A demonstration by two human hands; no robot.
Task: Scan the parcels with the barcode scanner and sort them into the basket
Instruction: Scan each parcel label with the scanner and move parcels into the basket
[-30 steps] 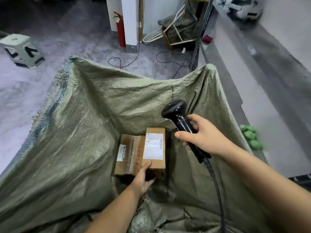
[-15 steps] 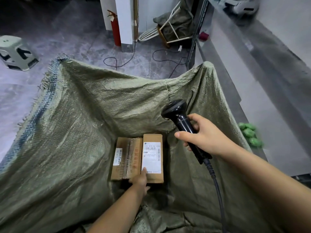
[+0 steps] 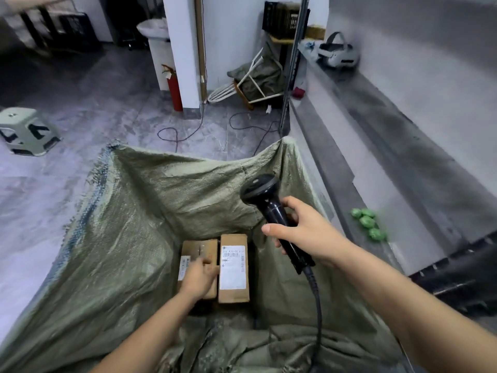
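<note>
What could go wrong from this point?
The cable of the barcode scanner, gripped by the right hand, hangs into the green woven sack beside the right cardboard box and might snag. The left hand lies blurred over the left cardboard box, partly covering its label, so a scan could miss.

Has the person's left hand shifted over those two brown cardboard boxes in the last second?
Yes. The left hand went leftward, off the brown cardboard box with the big white label and over the neighbouring brown box.
</note>
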